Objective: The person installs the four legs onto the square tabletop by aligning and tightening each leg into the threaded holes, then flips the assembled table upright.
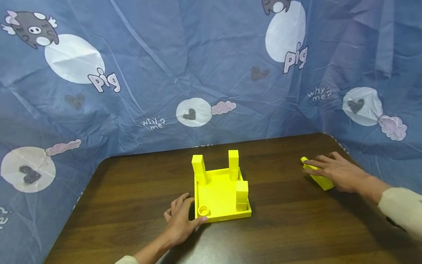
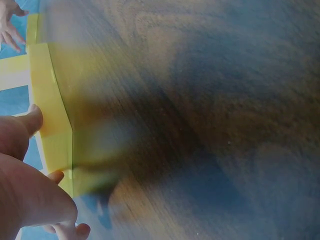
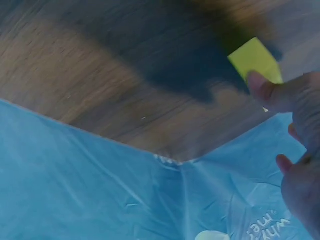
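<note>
Crinkled blue sheeting (image 1: 141,84) printed with pigs, pale discs, hearts and the words "pig" and "why me?" fills the upper half of the head view, and below it spreads a dark brown wood-grain table (image 1: 132,190) with rounded far corners. Just below the centre of the frame sits a square, bright yellow tray (image 1: 217,194) with low walls. Three yellow square-section posts stand upright in its corners: one at far left (image 1: 199,168), one at far right (image 1: 233,163) and one at near right (image 1: 242,196). Its near-left corner holds a small, round yellow socket (image 1: 203,211). At the lower centre-left, the left hand (image 1: 180,222) grips that same corner, thumb against the front wall and a finger at the left side, as the left wrist view also shows. Toward the right edge of the head view, well apart from the tray, the right hand (image 1: 339,172) reaches from a cream sleeve (image 1: 400,209) over a yellow rectangular block with a narrow round end (image 1: 323,181), which slants toward the upper left. Its thumb touches the block in the right wrist view; whether the fingers close around it, I cannot tell.
</note>
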A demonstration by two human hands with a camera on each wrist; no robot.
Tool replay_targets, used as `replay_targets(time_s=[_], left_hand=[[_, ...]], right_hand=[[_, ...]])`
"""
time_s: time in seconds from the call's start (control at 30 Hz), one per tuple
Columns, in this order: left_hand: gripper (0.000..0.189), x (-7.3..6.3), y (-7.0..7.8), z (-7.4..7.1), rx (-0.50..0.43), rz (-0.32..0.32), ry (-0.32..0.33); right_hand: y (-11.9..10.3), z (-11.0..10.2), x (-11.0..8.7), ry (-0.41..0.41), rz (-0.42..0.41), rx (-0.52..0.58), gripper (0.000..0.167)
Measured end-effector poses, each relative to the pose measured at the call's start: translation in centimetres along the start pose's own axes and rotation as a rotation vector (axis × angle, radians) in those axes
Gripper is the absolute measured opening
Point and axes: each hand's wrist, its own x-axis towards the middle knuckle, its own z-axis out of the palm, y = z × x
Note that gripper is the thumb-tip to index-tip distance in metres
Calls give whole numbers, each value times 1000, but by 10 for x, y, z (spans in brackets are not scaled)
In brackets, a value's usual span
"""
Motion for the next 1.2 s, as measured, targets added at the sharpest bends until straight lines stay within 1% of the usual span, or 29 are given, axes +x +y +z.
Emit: replay_targets(time_s=[0.1, 0.17, 0.3, 0.37, 0.5, 0.6, 0.7, 0.8, 0.9, 0.97, 1.1, 1.2], left_hand=[[61, 0, 0, 0, -1, -1, -2], [61, 0, 0, 0, -1, -2, -3], [61, 0, 0, -1, 1, -2, -1], [61, 0, 0, -1, 0, -4, -1], [60, 0, 1, -1, 0, -3, 1], [60, 0, 0, -1, 1, 1, 2], [60, 0, 0, 0, 1, 3, 5], [60, 0, 0, 0, 1, 6, 9], [61, 0, 0, 0, 4, 5, 13], [62, 0, 0, 0, 6, 5, 14], [61, 0, 0, 0, 6, 8, 12], [61, 0, 0, -1, 2, 8, 9]], right_hand=[[6, 4, -3, 2, -39, -41, 91], [9, 6, -5, -12, -58, -58, 89], [12, 9, -9, -40, -101, -83, 77], [13, 10, -10, -32, -133, -92, 71], [14, 13, -10, 15, -191, -111, 57], [14, 15, -10, 16, -211, -134, 49], [12, 14, -9, -20, -212, -154, 49], [11, 12, -8, -67, -206, -180, 52], [10, 10, -7, -91, -206, -208, 53], [10, 10, -6, -87, -215, -222, 52], [11, 12, -7, -52, -237, -254, 50], [12, 14, -6, -8, -261, -285, 50]])
